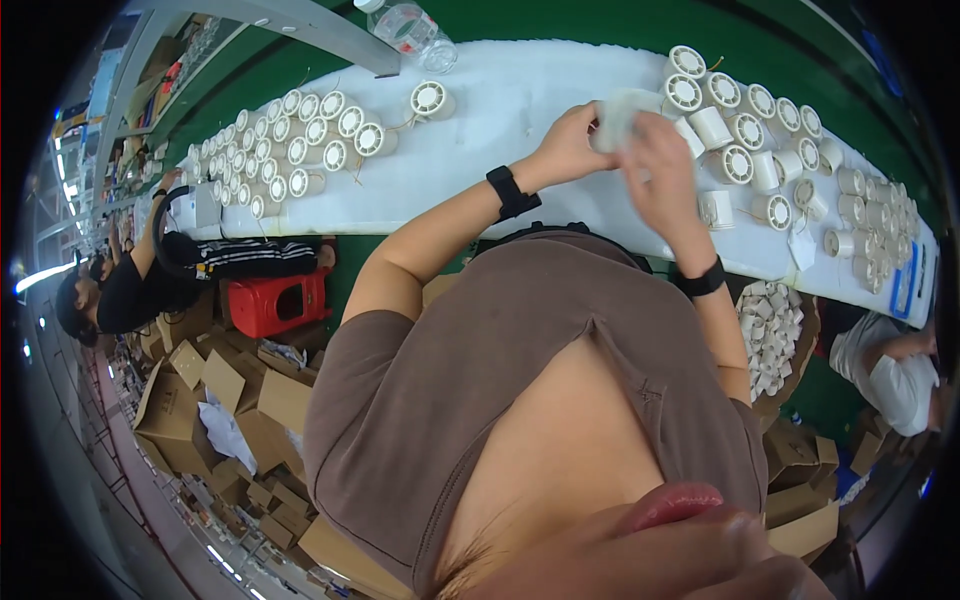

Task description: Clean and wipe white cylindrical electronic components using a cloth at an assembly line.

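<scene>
While the left hand (pixel 570 150) curls its fingers around the left side of one whitish piece (pixel 613 115), the right hand (pixel 662 172) is at that piece's right side, so smeared by motion that I cannot tell whether its fingers pinch the piece or only touch it. That single piece is held above the white tabletop (pixel 500 120), its outline too blurred to read. Each wrist carries one black band, making two: the left band (pixel 512 193) and the right band (pixel 703 279).

Just right of the hands stands or lies a loose group of white spools (pixel 745 130), about seventeen, most showing round, spoked ends and a few lying sideways. One white slip (pixel 802 250) lies at their near edge. Farther right, a second batch of spools (pixel 875 215) overlaps too much for an exact count, perhaps twenty, with one blue frame (pixel 906 282) beside it. Left of the hands, one spool (pixel 430 99) sits a little apart from a packed cluster (pixel 300 140) of roughly thirty or more, some trailing thin strings. One clear bottle (pixel 410 32) is near the far edge.

Beyond the table are one heap of small white pieces (pixel 770 335), one red stool (pixel 278 303), many cardboard boxes (pixel 175 415), one person in black (pixel 140 285) at left and one person in a pale top (pixel 880 365) at right.
</scene>
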`<act>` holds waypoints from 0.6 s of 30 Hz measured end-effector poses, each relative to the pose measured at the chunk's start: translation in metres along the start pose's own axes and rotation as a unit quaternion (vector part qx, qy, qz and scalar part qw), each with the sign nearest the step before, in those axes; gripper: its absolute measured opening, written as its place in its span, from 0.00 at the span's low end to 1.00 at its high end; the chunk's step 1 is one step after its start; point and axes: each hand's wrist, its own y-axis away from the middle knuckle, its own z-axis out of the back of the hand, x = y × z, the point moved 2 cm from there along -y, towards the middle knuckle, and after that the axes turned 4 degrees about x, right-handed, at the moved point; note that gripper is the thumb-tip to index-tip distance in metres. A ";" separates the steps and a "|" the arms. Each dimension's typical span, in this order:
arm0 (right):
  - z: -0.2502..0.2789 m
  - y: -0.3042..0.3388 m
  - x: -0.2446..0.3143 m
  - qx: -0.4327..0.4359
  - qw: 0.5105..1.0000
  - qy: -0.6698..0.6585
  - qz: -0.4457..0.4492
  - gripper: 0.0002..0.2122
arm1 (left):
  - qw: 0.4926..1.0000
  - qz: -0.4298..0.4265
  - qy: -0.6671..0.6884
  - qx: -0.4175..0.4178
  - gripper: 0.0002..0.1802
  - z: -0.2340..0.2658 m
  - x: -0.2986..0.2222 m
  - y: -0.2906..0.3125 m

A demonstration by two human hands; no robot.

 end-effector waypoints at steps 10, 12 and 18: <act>-0.034 0.010 -0.021 0.106 0.853 -0.401 -0.315 0.14 | 0.992 -0.086 -0.079 -0.056 0.28 0.010 -0.032 0.031; -0.036 0.019 -0.030 0.190 0.735 -0.474 -0.446 0.15 | 0.990 -0.105 -0.083 -0.045 0.29 0.014 -0.038 0.035; 0.000 0.017 -0.042 -0.097 0.520 -0.712 -0.461 0.16 | 0.953 0.024 0.299 -0.032 0.27 0.036 -0.044 0.025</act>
